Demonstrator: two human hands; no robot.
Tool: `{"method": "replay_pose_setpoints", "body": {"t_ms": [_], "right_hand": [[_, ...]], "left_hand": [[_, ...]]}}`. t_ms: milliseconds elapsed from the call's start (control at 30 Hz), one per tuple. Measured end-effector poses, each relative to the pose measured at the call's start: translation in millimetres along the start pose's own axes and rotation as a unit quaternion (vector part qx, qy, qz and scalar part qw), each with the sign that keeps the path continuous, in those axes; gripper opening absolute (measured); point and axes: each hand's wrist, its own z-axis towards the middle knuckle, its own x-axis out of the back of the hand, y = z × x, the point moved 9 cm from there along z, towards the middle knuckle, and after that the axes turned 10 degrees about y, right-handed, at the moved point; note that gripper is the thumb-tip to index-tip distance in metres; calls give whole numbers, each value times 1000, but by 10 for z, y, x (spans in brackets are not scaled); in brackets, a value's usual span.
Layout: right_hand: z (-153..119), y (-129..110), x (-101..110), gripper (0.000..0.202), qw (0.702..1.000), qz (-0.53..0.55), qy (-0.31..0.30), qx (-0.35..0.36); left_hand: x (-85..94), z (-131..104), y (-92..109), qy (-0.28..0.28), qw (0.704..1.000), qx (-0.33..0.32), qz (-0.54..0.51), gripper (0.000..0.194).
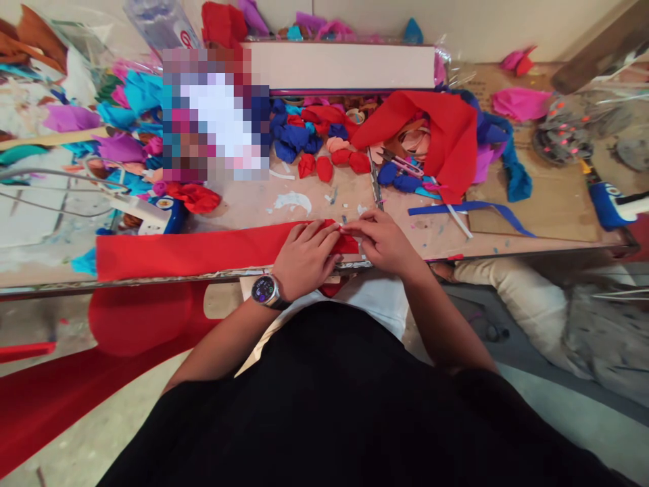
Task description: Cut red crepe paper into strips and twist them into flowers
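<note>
A long red strip [203, 250] lies flat along the table's front edge. My left hand [308, 257], with a watch on its wrist, rests on the strip's right part, fingers spread over it. My right hand [382, 240] is at the strip's right end, its thumb and index finger pinched together beside my left fingertips. What the pinch holds, if anything, is too small to make out. Beyond my hands are red buds [324, 168], blue crumpled pieces [297, 135] and a looped red band [451, 135].
A white power strip [147, 215] with cables lies at left. A long white box [345, 65] stands at the back. Pink scissors [405, 166] lie among scraps, and a blue strip [471, 205] crosses a cardboard sheet [537, 210]. Another person's leg [522, 297] shows at right.
</note>
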Motion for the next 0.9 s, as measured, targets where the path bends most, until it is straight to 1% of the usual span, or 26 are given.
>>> {"method": "replay_pose_setpoints", "body": {"t_ms": [167, 467, 633, 733, 800, 900], "right_hand": [[5, -4, -2, 50, 1000, -5, -5, -8], [-39, -39, 16, 48, 999, -29, -12, -7], [-176, -78, 103, 41, 1000, -9, -6, -27], [-262, -99, 168, 40, 999, -27, -4, -36], [-276, -118, 215, 38, 998, -44, 5, -41], [-208, -129, 264, 31, 996, -60, 33, -61]], "left_hand": [[11, -6, 12, -3, 1000, -11, 10, 41], [-9, 3, -2, -7, 1000, -17, 4, 42], [-12, 7, -9, -16, 1000, -13, 6, 40], [-27, 0, -13, -16, 1000, -10, 4, 39], [-32, -4, -11, -12, 1000, -12, 2, 39], [-38, -7, -6, -11, 1000, -16, 1, 38]]}}
